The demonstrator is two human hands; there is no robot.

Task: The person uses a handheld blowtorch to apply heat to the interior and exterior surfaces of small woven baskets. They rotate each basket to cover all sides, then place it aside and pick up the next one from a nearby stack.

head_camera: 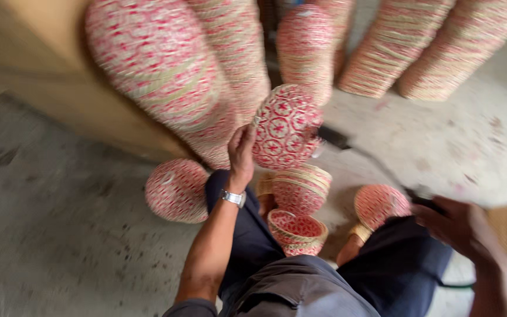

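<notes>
My left hand (242,154) is raised in front of me and grips the rim of a red-and-tan woven basket (286,126), held bottom-up. My right hand (456,226) rests low at the right near my knee, with a dark object just beyond its fingers; whether it holds anything is unclear from the blur. Between my legs stand an open woven basket (296,230) and a small stack of the same baskets (301,188). One more basket (379,205) lies by my right knee and another (176,189) by my left knee.
Tall nested stacks of the same woven baskets (165,64) lean across the top of the view, with more stacks (394,47) at the upper right. A tan board or box (48,64) stands at the upper left. The floor (60,223) is grey concrete.
</notes>
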